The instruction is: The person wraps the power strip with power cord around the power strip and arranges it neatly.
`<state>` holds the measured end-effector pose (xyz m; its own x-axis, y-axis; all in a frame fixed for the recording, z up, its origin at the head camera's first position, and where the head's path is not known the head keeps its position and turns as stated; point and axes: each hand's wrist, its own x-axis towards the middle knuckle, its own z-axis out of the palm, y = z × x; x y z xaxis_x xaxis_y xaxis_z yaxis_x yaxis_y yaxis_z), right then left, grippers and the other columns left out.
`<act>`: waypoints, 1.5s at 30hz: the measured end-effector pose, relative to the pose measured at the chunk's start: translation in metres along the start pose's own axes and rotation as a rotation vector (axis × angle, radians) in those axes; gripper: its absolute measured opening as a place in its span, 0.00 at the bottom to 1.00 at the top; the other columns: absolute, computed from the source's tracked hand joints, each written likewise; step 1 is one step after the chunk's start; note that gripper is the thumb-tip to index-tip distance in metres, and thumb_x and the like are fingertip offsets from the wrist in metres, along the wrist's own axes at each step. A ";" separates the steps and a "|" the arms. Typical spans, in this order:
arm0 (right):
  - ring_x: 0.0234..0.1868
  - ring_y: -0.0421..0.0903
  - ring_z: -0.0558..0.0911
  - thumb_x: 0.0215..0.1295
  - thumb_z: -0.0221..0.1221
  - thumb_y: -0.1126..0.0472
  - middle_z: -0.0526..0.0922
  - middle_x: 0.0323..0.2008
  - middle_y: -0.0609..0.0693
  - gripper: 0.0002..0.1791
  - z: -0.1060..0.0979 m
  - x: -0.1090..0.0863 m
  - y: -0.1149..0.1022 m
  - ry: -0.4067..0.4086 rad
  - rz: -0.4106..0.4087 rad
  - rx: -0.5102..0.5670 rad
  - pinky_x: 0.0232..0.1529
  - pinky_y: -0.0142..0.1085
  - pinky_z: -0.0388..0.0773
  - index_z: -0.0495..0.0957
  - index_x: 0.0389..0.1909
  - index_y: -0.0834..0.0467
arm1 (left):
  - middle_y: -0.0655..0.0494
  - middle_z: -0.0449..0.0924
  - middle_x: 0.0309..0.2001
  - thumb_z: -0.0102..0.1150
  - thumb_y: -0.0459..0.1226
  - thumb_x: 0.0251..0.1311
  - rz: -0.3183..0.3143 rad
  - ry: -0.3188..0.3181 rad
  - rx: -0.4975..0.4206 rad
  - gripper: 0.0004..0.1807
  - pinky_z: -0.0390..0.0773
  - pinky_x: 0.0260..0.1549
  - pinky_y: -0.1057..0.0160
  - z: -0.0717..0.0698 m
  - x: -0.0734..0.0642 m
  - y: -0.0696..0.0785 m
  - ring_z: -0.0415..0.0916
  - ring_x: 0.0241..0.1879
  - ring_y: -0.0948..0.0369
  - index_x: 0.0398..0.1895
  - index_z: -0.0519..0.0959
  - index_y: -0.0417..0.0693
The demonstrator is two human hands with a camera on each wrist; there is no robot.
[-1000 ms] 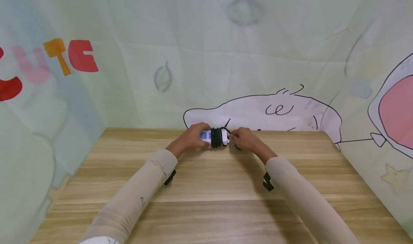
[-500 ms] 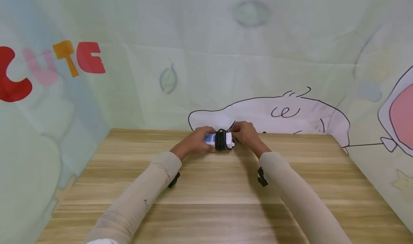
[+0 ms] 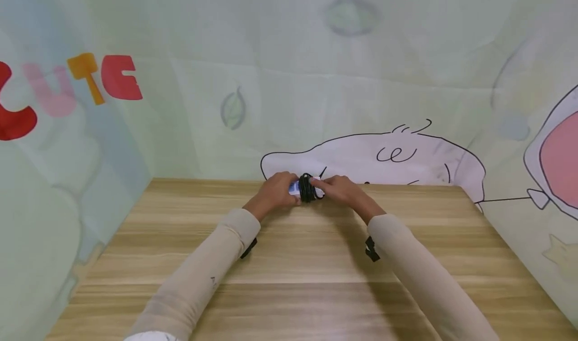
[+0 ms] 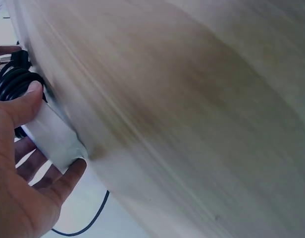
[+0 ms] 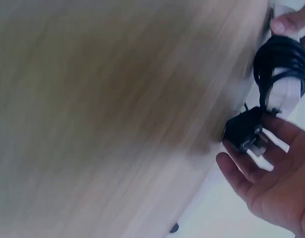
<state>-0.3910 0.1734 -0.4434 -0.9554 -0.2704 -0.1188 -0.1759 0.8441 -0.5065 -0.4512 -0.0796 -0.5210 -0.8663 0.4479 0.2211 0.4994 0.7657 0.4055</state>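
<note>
At the table's point(image 3: 289, 261) far edge, both hands point(image 3: 275, 194) point(image 3: 340, 190) hold a cord-wrapped power strip point(image 3: 307, 189)

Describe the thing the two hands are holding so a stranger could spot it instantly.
Look to the far edge of the wooden table, just below the outlined cartoon drawing on the backdrop. There the left hand and right hand grip a small white power strip, the only object on the table, wound with black cord.

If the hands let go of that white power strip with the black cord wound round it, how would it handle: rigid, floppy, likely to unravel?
The power strip looks like a stiff, boxy body, so it probably lies flat without rolling. The black cord is flexible; its coils would likely loosen. The plug hangs free and may dangle.
</note>
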 end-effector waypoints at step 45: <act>0.77 0.59 0.78 0.76 0.63 0.34 0.73 0.81 0.66 0.50 -0.039 -0.003 -0.069 -0.216 0.284 -0.010 0.80 0.54 0.74 0.70 0.80 0.70 | 0.49 0.82 0.57 0.84 0.50 0.54 0.002 -0.112 -0.003 0.38 0.79 0.60 0.46 -0.011 0.000 0.003 0.76 0.54 0.48 0.67 0.80 0.49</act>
<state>-0.3850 0.1340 -0.3748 -0.8945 -0.1148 -0.4320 0.0861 0.9041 -0.4186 -0.4494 -0.0821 -0.5104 -0.8585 0.4982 0.1216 0.5008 0.7633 0.4080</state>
